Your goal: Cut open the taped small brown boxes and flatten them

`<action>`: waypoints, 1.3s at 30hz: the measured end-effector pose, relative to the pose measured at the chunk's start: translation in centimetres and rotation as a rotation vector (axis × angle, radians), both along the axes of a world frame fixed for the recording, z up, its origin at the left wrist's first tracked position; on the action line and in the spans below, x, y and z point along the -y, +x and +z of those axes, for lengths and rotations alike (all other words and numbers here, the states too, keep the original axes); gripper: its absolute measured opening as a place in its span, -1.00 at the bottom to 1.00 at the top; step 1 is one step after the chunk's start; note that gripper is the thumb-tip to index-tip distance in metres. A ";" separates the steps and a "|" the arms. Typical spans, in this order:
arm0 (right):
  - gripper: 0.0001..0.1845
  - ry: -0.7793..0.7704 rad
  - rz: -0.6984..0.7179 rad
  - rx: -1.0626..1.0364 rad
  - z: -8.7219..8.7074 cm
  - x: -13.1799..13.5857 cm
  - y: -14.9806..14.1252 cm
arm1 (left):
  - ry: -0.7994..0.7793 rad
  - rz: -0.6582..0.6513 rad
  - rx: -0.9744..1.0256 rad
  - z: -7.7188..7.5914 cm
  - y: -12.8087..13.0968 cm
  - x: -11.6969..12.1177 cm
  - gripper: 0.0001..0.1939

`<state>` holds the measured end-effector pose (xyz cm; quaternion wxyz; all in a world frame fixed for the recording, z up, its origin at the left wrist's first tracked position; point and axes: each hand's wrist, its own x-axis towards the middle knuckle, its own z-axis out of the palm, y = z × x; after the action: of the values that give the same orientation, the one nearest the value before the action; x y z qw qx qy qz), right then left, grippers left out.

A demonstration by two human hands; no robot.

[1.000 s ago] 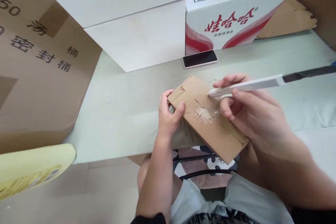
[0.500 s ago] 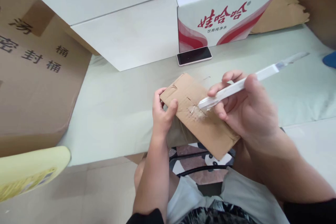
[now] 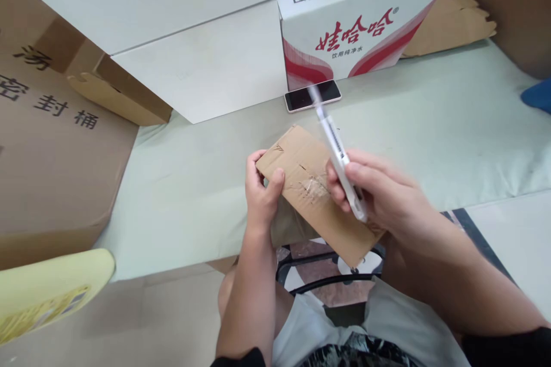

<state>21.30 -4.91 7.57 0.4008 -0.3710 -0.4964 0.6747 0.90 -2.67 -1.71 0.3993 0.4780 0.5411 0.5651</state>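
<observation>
My left hand (image 3: pixel 263 192) grips the upper left edge of a flat piece of brown cardboard (image 3: pixel 340 232), thumb on top and fingers underneath. Cuts and a torn, shiny patch that looks like clear tape (image 3: pixel 314 188) mark the cardboard's middle. Over its right part, my right hand (image 3: pixel 379 189) is closed around a white utility knife (image 3: pixel 338 146). The knife's blade is out, blurred, and points up and away from me, its tip appearing in front of the phone. Part of the cardboard's right side is hidden behind my right hand.
A phone (image 3: pixel 297 101) lies on the pale green cloth-covered surface (image 3: pixel 189 183), against a white and red carton (image 3: pixel 361 40). White boxes (image 3: pixel 206 63) stand behind, with a large brown carton (image 3: pixel 55 149) at left. A yellow rounded object (image 3: pixel 55 287) juts in at lower left.
My right hand has turned the knife from pointing right to pointing up and left, and its rear end has come off the torn patch. My left hand keeps its hold on the cardboard.
</observation>
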 end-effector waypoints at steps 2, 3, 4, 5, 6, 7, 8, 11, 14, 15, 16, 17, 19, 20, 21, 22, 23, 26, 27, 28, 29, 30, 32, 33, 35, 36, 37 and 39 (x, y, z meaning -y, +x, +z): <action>-0.65 0.062 0.092 0.106 0.3 -0.1 0.0 | -0.002 -0.011 -0.003 0.1 0.0 0.1 -0.36; -0.65 0.111 0.130 0.155 0.4 -0.2 0.0 | -0.003 -0.017 -0.003 0.1 0.1 0.1 -0.39; -0.65 0.164 0.152 0.187 0.5 -0.3 0.0 | -0.004 -0.022 -0.001 0.1 0.1 0.2 -0.41; -0.64 0.207 0.159 0.205 0.5 -0.3 0.0 | -0.005 -0.024 0.002 0.1 0.1 0.2 -0.43; -0.64 0.237 0.151 0.212 0.5 -0.3 0.0 | -0.005 -0.026 0.005 0.0 0.1 0.2 -0.43; -0.63 0.251 0.138 0.215 0.4 -0.3 0.0 | -0.006 -0.025 0.010 0.0 0.1 0.2 -0.42; -0.62 0.254 0.125 0.210 0.3 -0.3 0.0 | -0.008 -0.023 0.014 0.0 0.1 0.2 -0.40; -0.82 0.179 0.067 0.137 -0.1 0.1 -0.3 | -0.010 -0.026 0.006 -0.1 0.0 0.2 -0.34; -0.62 0.075 -0.099 0.053 -0.3 0.4 -0.5 | -0.009 -0.036 -0.013 -0.1 0.0 0.2 -0.32; -0.59 0.056 -0.138 0.035 -0.4 0.5 -0.5 | -0.008 -0.036 -0.014 -0.1 0.0 0.2 -0.32; -0.61 0.042 -0.150 0.015 -0.4 0.5 -0.5 | -0.009 -0.036 -0.011 -0.1 0.0 0.2 -0.32; -0.66 0.021 -0.144 -0.009 -0.5 0.5 -0.4 | -0.011 -0.037 -0.005 -0.1 0.0 0.2 -0.31; -0.72 -0.026 -0.125 -0.063 -0.7 0.5 -0.1 | -0.014 -0.033 0.004 -0.1 0.0 0.2 -0.31; -0.73 -0.042 -0.118 -0.077 -0.7 0.5 0.1 | -0.014 -0.029 0.004 -0.2 0.0 0.2 -0.31; -0.73 -0.047 -0.124 -0.075 -0.8 0.5 0.2 | -0.013 -0.026 0.003 -0.2 0.0 0.2 -0.31; -0.72 -0.040 -0.142 -0.052 -0.7 0.5 0.2 | -0.011 -0.022 0.001 -0.2 0.0 0.1 -0.31; -0.72 -0.020 -0.163 -0.015 -0.6 0.6 0.1 | -0.007 -0.019 -0.002 -0.2 0.0 0.1 -0.32; -0.83 0.072 -0.243 0.147 0.1 0.9 -0.4 | 0.005 -0.023 -0.015 -0.1 0.1 0.1 -0.35; -0.78 0.115 -0.255 0.200 0.4 1.0 -0.6 | 0.007 -0.026 -0.021 -0.1 0.1 0.2 -0.36; -0.75 0.155 -0.258 0.254 0.5 1.1 -0.7 | 0.006 -0.028 -0.025 -0.1 0.1 0.2 -0.38; -0.77 0.193 -0.250 0.296 0.6 1.2 -0.8 | 0.004 -0.031 -0.025 0.0 0.2 0.2 -0.39; -0.83 0.220 -0.223 0.329 0.5 1.3 -0.8 | 0.002 -0.032 -0.021 0.0 0.2 0.2 -0.39; -0.82 0.251 -0.147 0.359 0.2 1.3 -0.7 | -0.004 -0.033 -0.010 0.1 0.2 0.3 -0.41; -0.76 0.259 -0.114 0.363 0.1 1.2 -0.6 | -0.005 -0.035 -0.008 0.1 0.2 0.3 -0.41; -0.73 0.297 -0.056 0.371 0.0 1.0 -0.5 | -0.006 -0.040 -0.016 0.2 0.2 0.3 -0.41; -0.75 0.317 -0.048 0.397 0.1 0.9 -0.6 | -0.006 -0.043 -0.023 0.2 0.2 0.3 -0.41; -0.79 0.336 -0.047 0.430 0.3 0.7 -0.6 | -0.006 -0.047 -0.030 0.2 0.2 0.3 -0.41; -0.84 0.353 -0.044 0.497 0.8 0.5 -0.8 | -0.004 -0.050 -0.034 0.3 0.2 0.3 -0.41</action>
<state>20.46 -5.41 8.40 0.3398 -0.4603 -0.6807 0.4576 1.07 -2.98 -1.46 0.4049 0.5000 0.5369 0.5457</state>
